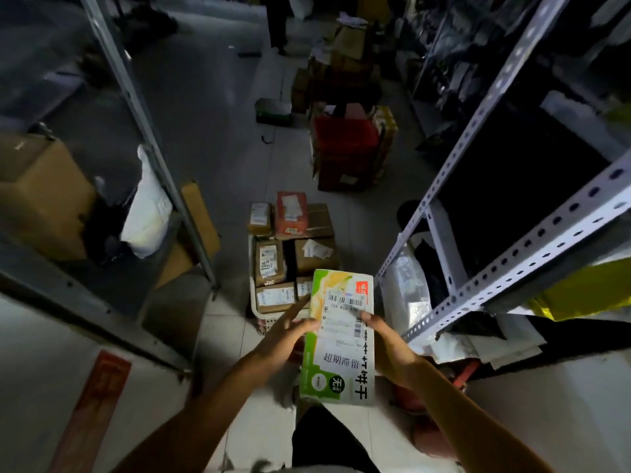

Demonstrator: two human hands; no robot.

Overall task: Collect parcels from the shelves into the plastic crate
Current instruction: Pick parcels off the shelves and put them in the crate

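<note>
Looking straight down an aisle between two metal racks. Green-and-white box [336, 339] held up in the middle of the view, shipping label with barcodes facing up, big printed characters along its right side. Right hand [387, 349] wrapped around the box's right edge, thumb on top near the label, rest of the fingers tucked underneath. Left hand [286, 331] against the box's left edge with fingers mostly straight and spread, touching more than gripping, though a bit blurry there so hard to swear to it.

Just beyond the box, down on the tiled floor: pale plastic crate [263, 315] with a lattice wall, already loaded with brown cardboard parcels [269, 261], white labels up. A red-and-white parcel [290, 213] stacked on the far end of that pile. Box hovering above the crate's near right corner, not in it.

Right shelf [512, 254], perforated grey uprights, with plastic-wrapped bags [406, 285] down low and something yellow [587, 295] on a higher level. Left shelf [150, 131] carrying a big brown carton [41, 196] and a white bag [146, 213]. Further up the aisle, a heap of red and brown boxes [348, 148] on the floor. Very dim everywhere else.
</note>
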